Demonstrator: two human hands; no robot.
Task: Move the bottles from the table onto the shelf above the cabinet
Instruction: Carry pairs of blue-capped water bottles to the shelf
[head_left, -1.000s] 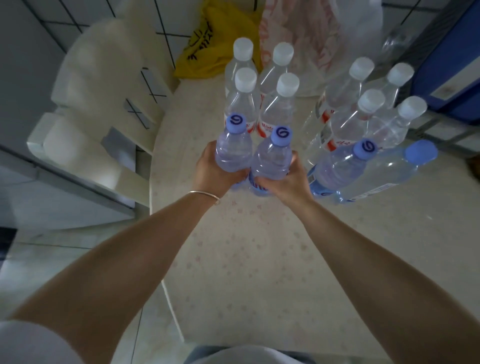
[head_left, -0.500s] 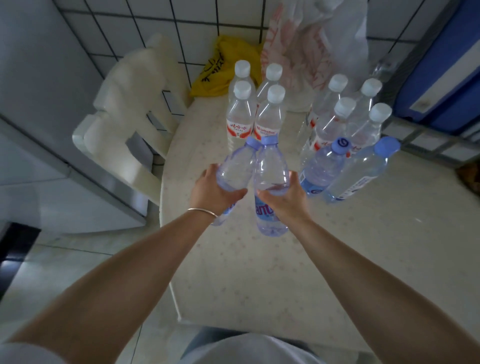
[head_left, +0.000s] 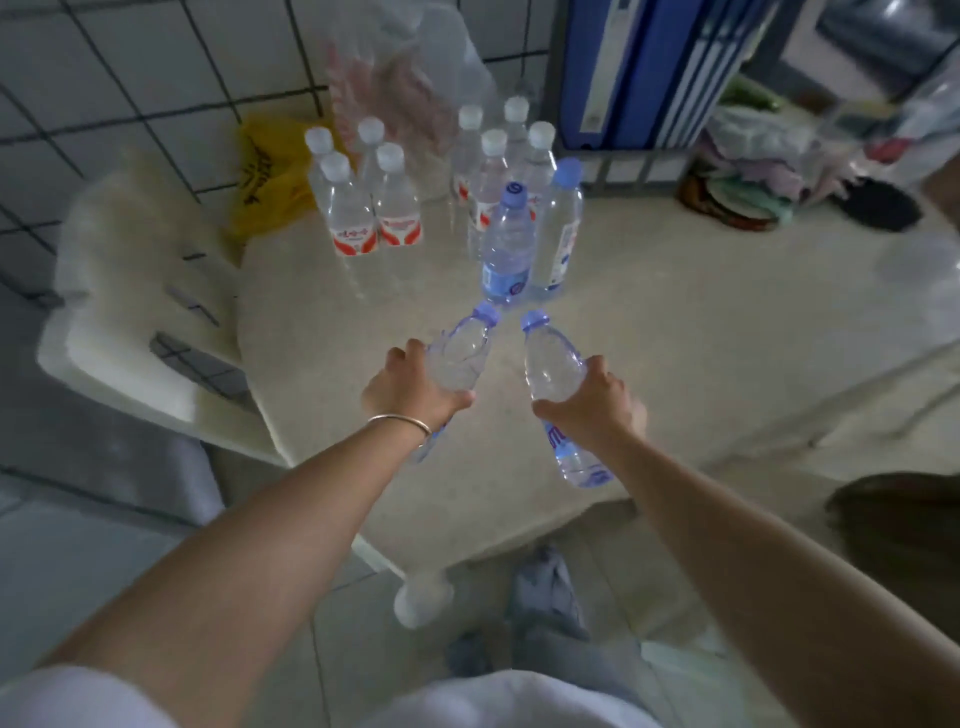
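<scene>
My left hand (head_left: 410, 389) grips a blue-capped water bottle (head_left: 462, 348) around its middle, held above the table with its cap tilted away from me. My right hand (head_left: 592, 397) grips a second blue-capped bottle (head_left: 553, 364) the same way, its base pointing back toward me. Two more blue-capped bottles (head_left: 509, 244) stand upright on the beige table (head_left: 701, 322). Behind them stand several white-capped bottles with red labels (head_left: 397, 197), in two clusters near the wall. No shelf or cabinet top is visible.
A cream plastic chair (head_left: 140, 291) stands at the table's left. A yellow bag (head_left: 270, 176) and a clear plastic bag (head_left: 415, 67) lie by the tiled wall. A blue unit (head_left: 649, 67) rises at the back right, with clutter and a dark dish (head_left: 878, 205) beside it.
Both hands have lifted their bottles off the table and drawn them back toward me, apart from each other. The view has swung right and pulled away from the table.
</scene>
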